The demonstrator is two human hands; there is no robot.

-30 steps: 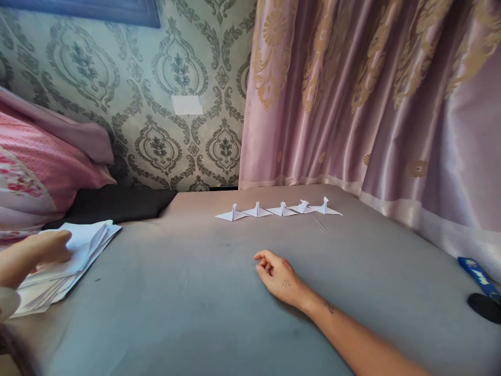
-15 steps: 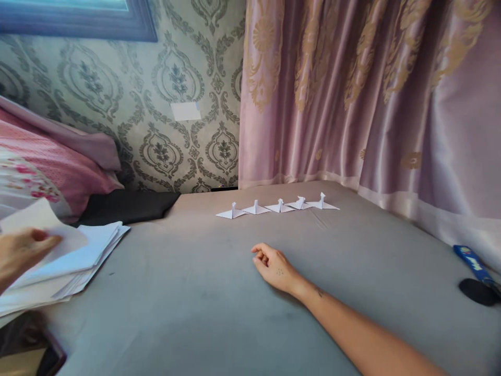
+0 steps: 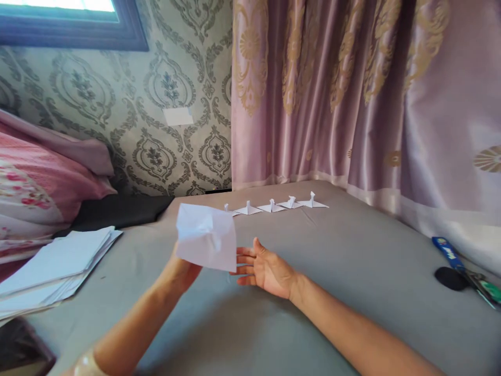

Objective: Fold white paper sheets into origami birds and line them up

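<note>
A grey surface (image 3: 250, 324) spreads beneath everything, with a pink, gold-patterned curtain (image 3: 301, 78) along its far right side and a wall (image 3: 117, 96) in damask-like paper behind. Pink and floral fabric (image 3: 58, 162) bulges at the far left. Below it lies a flat black item (image 3: 121, 211), next to a loosely squared stack of white paper (image 3: 58, 261).

Nearer the middle, a single white sheet (image 3: 195, 250) is raised above the surface, tilted and slightly creased. The left hand (image 3: 182, 271) holds it from the lower left, most of its fingers hidden behind the paper. The right hand (image 3: 270, 271) is wide, thumb up and fingers apart, at the sheet's right edge; whether they touch is unclear.

Beyond the hands, five small folded paper figures (image 3: 273, 207) stand in a row, the leftmost partly covered by the sheet. Toward the right edge lie a blue strap (image 3: 446, 250) and, just beside it, a black disc (image 3: 451, 279).
</note>
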